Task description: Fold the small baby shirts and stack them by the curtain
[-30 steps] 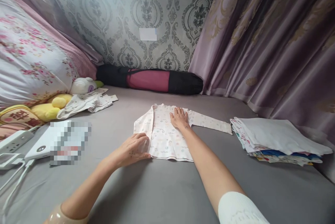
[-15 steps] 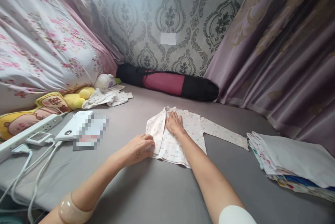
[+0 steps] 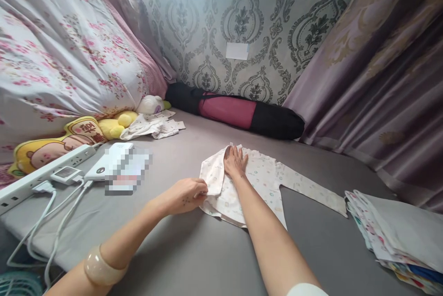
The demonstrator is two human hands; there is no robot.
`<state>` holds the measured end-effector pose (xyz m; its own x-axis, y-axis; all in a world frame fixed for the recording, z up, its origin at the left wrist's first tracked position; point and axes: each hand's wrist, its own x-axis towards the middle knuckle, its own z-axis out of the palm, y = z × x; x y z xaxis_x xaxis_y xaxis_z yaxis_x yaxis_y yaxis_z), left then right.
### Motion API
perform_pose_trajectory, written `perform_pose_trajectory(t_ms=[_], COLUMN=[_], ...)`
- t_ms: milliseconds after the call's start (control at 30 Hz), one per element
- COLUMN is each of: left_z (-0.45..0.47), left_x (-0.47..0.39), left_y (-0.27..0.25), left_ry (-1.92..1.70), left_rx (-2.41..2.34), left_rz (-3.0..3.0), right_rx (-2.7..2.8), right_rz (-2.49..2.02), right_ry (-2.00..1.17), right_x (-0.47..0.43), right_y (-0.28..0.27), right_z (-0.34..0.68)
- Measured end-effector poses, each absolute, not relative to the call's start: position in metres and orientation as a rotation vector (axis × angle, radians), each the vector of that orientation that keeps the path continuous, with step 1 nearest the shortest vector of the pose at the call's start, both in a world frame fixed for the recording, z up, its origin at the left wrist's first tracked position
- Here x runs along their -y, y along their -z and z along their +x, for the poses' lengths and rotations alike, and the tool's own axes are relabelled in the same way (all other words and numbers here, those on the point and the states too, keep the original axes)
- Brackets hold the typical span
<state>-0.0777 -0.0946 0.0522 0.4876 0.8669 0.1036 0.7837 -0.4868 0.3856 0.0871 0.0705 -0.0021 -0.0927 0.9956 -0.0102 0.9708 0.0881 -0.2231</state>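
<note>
A small white baby shirt with a pale print lies on the grey bed sheet, one long sleeve stretched out to the right. My left hand pinches the shirt's left edge and holds that side lifted and folded inward. My right hand lies flat, fingers spread, on the upper middle of the shirt, pressing it down beside the fold.
A stack of folded clothes sits at the right. A crumpled white garment and plush toys lie at the left, by a floral quilt, a power strip with cables, and a white device. A black-and-pink roll lies against the wall.
My left hand has lifted the shirt's left side and turned it inward over the body. My right hand stays pressed on the shirt. The view has shifted left.
</note>
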Motion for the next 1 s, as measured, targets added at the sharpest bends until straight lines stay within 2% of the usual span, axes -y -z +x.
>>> perform_pose_trajectory(t_ms=[267, 533, 767, 1000], left_z=[-0.116, -0.160, -0.193, -0.204], left_x=[0.071, 0.025, -0.011, -0.027], left_y=[-0.076, -0.092, -0.083, -0.067], left_ry=[-0.692, -1.064, -1.065, -0.853], left_rx=[-1.551, -1.930, -2.121, -2.263], left_rz=[2.035, 1.864, 1.790, 1.672], right_rx=[2.223, 2.164, 2.159, 2.162], right_rz=[-2.007, -1.961, -1.976, -1.973], right_ry=[-0.285, -0.264, -0.283, -0.282], right_x=[-0.070, -0.067, -0.067, -0.069], right_y=[0.002, 0.006, 0.005, 0.006], right_z=[0.089, 0.088, 0.087, 0.087])
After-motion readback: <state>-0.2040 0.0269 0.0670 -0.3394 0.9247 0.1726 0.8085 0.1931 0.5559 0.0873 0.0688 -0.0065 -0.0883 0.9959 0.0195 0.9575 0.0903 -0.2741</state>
